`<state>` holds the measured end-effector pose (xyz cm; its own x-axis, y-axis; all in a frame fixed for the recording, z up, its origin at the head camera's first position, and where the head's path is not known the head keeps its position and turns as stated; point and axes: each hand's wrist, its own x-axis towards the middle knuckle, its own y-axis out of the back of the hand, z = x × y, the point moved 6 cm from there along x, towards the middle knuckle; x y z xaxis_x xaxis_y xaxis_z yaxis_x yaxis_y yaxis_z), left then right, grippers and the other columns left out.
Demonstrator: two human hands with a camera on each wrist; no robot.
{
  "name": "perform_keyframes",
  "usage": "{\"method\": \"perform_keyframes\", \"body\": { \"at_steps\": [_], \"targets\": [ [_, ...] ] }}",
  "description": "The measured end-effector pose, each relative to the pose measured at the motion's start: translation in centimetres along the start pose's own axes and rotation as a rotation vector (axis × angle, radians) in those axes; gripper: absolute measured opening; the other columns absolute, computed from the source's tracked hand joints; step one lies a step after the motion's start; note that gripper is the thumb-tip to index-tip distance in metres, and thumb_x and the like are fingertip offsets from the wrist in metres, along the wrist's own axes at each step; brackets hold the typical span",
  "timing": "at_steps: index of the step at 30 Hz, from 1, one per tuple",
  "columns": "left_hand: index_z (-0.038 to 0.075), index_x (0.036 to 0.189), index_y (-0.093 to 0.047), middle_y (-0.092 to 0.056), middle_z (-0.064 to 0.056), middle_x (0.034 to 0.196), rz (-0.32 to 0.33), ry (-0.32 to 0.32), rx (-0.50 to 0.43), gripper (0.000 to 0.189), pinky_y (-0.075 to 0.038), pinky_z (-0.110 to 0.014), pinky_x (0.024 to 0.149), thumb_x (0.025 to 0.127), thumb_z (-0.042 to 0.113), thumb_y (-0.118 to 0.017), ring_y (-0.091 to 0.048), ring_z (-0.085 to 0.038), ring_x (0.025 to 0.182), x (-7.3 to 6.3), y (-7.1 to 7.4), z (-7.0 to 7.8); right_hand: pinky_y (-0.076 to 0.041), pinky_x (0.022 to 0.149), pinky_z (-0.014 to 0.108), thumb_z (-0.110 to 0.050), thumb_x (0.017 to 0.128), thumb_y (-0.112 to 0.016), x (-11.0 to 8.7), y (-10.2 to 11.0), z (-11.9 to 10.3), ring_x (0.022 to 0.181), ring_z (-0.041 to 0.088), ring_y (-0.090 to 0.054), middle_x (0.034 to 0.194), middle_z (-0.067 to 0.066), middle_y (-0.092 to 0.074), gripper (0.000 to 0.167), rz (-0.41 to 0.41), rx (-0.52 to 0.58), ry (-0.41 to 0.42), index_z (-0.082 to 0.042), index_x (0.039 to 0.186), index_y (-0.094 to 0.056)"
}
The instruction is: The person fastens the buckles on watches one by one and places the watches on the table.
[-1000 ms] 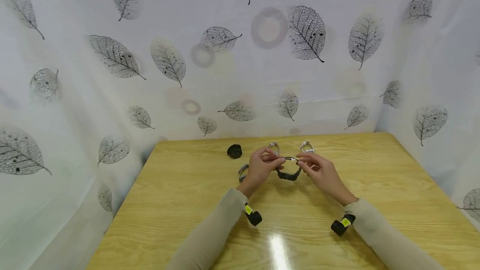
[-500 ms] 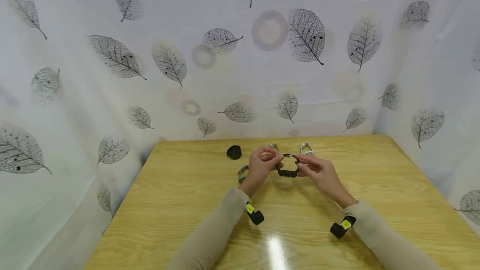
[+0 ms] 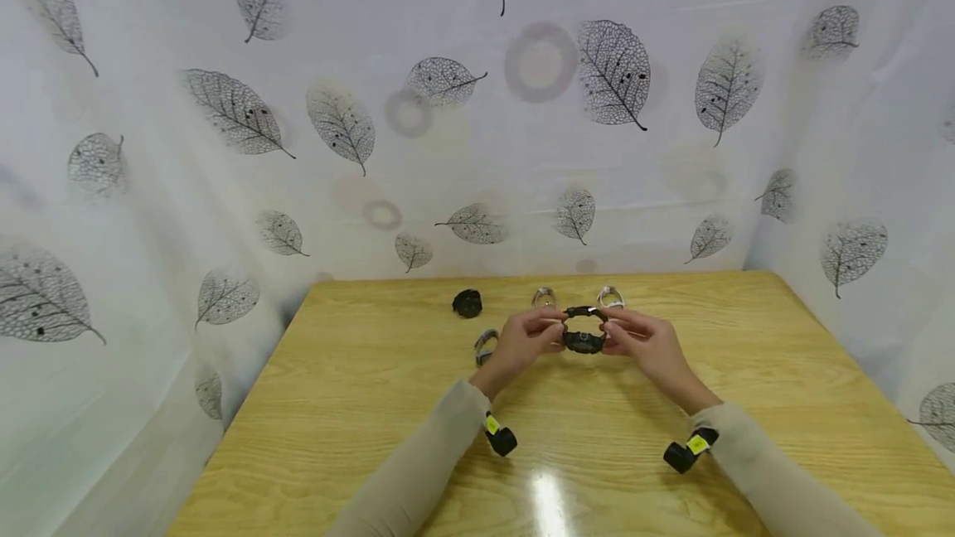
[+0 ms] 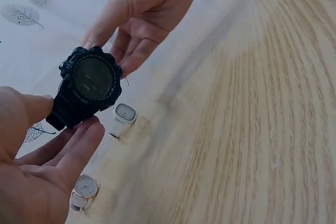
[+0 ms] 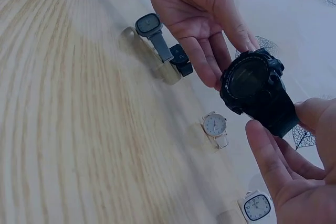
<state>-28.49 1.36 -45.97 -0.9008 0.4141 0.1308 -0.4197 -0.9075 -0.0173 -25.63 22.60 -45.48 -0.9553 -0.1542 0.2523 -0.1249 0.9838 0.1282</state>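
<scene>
A black digital wristwatch (image 3: 584,343) with a chunky round case is held up above the table between both hands, its strap forming a loop. My left hand (image 3: 518,345) pinches the loop's left side, thumb and fingers on the strap. My right hand (image 3: 655,348) pinches the opposite side in the same way. The left wrist view shows the dark dial of the watch (image 4: 93,78) facing the camera, with the left thumb and fingertips at the strap below it. From the right wrist, the black strap (image 5: 278,113) runs down between the right thumb and fingers.
On the wooden table (image 3: 358,404), a black watch (image 3: 467,303) and a grey-strapped square watch (image 3: 487,347) lie to the left. Behind the hands stand a white-strapped watch with a round dial (image 5: 214,125) and a white square watch (image 5: 257,206). A leaf-print curtain (image 3: 485,147) surrounds the table.
Both hands have moved slightly right with the watch. Their fingers have shifted from the top of the strap down to its sides, and the case has tilted up towards the head camera.
</scene>
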Motion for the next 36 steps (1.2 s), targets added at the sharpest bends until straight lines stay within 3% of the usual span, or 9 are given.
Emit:
{"method": "perform_keyframes", "body": {
  "at_steps": [5, 8, 15, 21, 28, 36],
  "targets": [
    [0.002, 0.126, -0.070, -0.067, -0.032, 0.120, 0.002, 0.009, 0.011, 0.025, -0.062, -0.040, 0.083, 0.102, 0.005, -0.065, -0.075, -0.026, 0.090, -0.2, -0.1, -0.4, -0.061, 0.081, 0.049, -0.017, 0.104, -0.064, -0.3, -0.1, 0.6, 0.088, 0.024, -0.075, 0.121, 0.031, -0.067, 0.044, -0.016, -0.022, -0.034, 0.004, 0.143, -0.057],
    [0.001, 0.126, -0.070, -0.067, -0.032, 0.121, 0.000, 0.028, 0.005, 0.026, -0.062, -0.039, 0.083, 0.101, 0.005, -0.066, -0.075, -0.025, 0.091, -0.3, -0.2, -0.7, -0.061, 0.081, 0.049, -0.017, 0.104, -0.063, -0.4, -0.1, 0.8, 0.088, 0.024, -0.075, 0.124, 0.037, -0.063, 0.044, -0.023, -0.034, -0.046, 0.003, 0.143, -0.057],
    [-0.001, 0.122, -0.071, -0.069, -0.031, 0.118, 0.020, 0.043, -0.022, 0.024, -0.063, -0.041, 0.082, 0.099, 0.002, -0.068, -0.075, -0.027, 0.090, 0.1, -0.5, -1.6, -0.061, 0.081, 0.047, -0.015, 0.106, -0.061, -0.4, 0.1, 1.1, 0.089, 0.024, -0.075, 0.127, 0.038, -0.060, 0.044, -0.040, -0.063, -0.091, 0.004, 0.144, -0.055],
    [0.000, 0.122, -0.072, -0.074, -0.020, 0.110, 0.033, 0.099, -0.025, 0.023, -0.063, -0.044, 0.082, 0.099, 0.001, -0.067, -0.075, -0.034, 0.090, 0.9, -1.0, -2.6, -0.062, 0.083, 0.044, -0.017, 0.105, -0.062, -0.1, 0.7, 1.5, 0.094, 0.029, -0.075, 0.132, 0.036, -0.058, 0.045, -0.065, -0.113, -0.175, 0.003, 0.145, -0.054],
    [0.002, 0.119, -0.074, -0.074, -0.015, 0.107, 0.070, 0.184, -0.003, 0.022, -0.063, -0.040, 0.079, 0.098, 0.002, -0.070, -0.076, -0.027, 0.087, 1.5, -1.7, -3.0, -0.061, 0.086, 0.040, -0.018, 0.103, -0.067, 0.3, 1.3, 2.1, 0.103, 0.026, -0.073, 0.144, 0.033, -0.052, 0.054, -0.144, -0.136, -0.237, 0.005, 0.148, -0.050],
    [0.004, 0.116, -0.075, -0.073, -0.015, 0.102, 0.086, 0.206, 0.054, 0.025, -0.064, -0.035, 0.074, 0.092, 0.000, -0.075, -0.076, -0.027, 0.084, 1.9, -2.4, -3.3, -0.061, 0.086, 0.040, -0.012, 0.099, -0.071, 0.3, 1.8, 2.8, 0.109, 0.031, -0.071, 0.146, 0.036, -0.048, 0.060, -0.206, -0.100, -0.265, 0.011, 0.148, -0.045]
  ]
}}
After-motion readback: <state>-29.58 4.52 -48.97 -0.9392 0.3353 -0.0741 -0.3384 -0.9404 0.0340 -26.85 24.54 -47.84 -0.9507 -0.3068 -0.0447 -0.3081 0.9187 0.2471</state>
